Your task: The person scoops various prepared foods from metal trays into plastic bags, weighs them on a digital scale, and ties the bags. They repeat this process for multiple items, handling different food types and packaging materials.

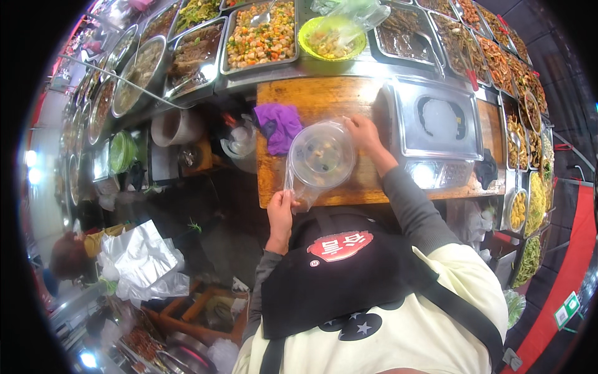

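A round clear plastic container [322, 156] with a lid and some food inside rests over the wooden table, with a thin clear plastic bag [308, 198] around it. My left hand [280, 215] pinches the bag at the container's near left side, by the table's front edge. At the far right side of the container, my right hand [364, 133] has its fingers closed on the bag's edge. A crumpled purple cloth [279, 127] lies just left of the container.
An upturned-looking metal tray [437, 119] is on the wooden table [317, 93] at right. Food trays [261, 35] and a yellow-green bowl [306, 39] line the counter beyond. A dark cloth [487, 170] lies near the table's right end. Plastic bags [140, 257] hang at lower left.
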The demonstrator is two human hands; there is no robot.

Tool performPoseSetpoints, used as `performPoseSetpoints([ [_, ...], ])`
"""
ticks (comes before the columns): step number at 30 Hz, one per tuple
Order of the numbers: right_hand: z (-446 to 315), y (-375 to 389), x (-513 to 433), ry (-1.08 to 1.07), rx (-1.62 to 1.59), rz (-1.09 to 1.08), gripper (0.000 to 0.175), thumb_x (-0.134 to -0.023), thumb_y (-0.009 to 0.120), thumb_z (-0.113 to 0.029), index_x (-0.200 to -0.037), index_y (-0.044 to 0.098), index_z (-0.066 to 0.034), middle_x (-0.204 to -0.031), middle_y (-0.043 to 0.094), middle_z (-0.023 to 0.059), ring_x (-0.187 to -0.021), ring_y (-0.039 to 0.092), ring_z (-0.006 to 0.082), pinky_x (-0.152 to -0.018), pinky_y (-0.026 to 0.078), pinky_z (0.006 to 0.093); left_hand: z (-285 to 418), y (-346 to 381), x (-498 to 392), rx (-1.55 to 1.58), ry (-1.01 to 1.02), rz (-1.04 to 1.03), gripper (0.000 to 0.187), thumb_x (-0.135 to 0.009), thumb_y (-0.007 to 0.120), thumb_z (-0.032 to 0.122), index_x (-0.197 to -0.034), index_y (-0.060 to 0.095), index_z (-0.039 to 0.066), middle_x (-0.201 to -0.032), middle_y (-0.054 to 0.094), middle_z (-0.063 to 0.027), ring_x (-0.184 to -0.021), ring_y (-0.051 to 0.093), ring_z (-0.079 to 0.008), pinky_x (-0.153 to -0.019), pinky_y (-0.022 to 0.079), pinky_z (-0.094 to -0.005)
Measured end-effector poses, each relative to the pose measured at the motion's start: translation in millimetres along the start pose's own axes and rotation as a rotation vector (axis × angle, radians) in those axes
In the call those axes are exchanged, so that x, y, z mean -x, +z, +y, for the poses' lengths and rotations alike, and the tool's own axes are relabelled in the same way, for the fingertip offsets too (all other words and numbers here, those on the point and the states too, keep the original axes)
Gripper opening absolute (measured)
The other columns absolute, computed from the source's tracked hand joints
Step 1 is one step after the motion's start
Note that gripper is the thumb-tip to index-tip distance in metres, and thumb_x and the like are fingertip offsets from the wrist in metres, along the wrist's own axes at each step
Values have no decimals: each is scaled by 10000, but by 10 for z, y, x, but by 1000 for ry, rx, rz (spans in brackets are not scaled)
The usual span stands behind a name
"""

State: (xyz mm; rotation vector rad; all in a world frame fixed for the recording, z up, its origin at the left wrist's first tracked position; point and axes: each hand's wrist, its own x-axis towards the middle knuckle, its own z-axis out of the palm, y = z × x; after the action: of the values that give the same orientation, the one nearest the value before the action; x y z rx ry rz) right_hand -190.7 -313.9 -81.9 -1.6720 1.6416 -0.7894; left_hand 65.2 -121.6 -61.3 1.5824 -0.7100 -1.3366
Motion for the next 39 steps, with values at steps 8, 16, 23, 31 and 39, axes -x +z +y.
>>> performPoseSetpoints([
  [8, -526, -236, 641, -146, -34, -180, 255, -951, 591, -232, -776, 601, -47, -720, 619, 115, -650, 613, 265, -588, 473, 371, 624, 155, -6, 679, -162, -16, 146, -1015, 522, 166, -989, 588, 39, -765, 529, 20, -743, 551, -110, -695, 505, -294],
  [16, -1802, -1091, 562, 110, -801, -414, 265, -995, 539, -233, -849, 600, -21, -671, 570, 22, -568, 526, 119, -526, 430, 318, 1762, 391, 249, 740, -82, -402, 394, -1024, 488, 285, -1313, 480, 18, -1110, 610, -93, -1012, 599, -215, -878, 496, -359],
  [23, -2455, -872, 868, -519, 112, -465, 269, -868, 675, -158, -1097, 622, -28, -986, 667, 207, -860, 639, 427, -764, 527, 424, 1910, 435, 39, 727, -47, -600, 646, -1036, 450, 351, -1517, 167, 25, -1247, 584, -185, -1154, 576, -270, -1020, 435, -402],
  [31, -1606, -985, -257, -194, -198, 60, 289, -926, 640, -209, -1121, 658, 3, -866, 698, 84, -776, 675, 151, -671, 532, 290, 2029, 586, -81, 736, 62, -799, 760, -963, 526, 460, -1492, 247, -9, -1191, 579, -160, -1165, 539, -273, -1049, 369, -411],
  [39, -684, -779, -2681, 318, -539, 434, 970, -724, 846, -393, -1339, 307, 129, -1010, 613, 236, -606, 621, 185, -466, 520, 287, 2307, 572, 7, 453, 173, -650, 845, -907, 550, 574, -1423, 357, -68, -1119, 554, -145, -1070, 541, -233, -1009, 370, -383],
])
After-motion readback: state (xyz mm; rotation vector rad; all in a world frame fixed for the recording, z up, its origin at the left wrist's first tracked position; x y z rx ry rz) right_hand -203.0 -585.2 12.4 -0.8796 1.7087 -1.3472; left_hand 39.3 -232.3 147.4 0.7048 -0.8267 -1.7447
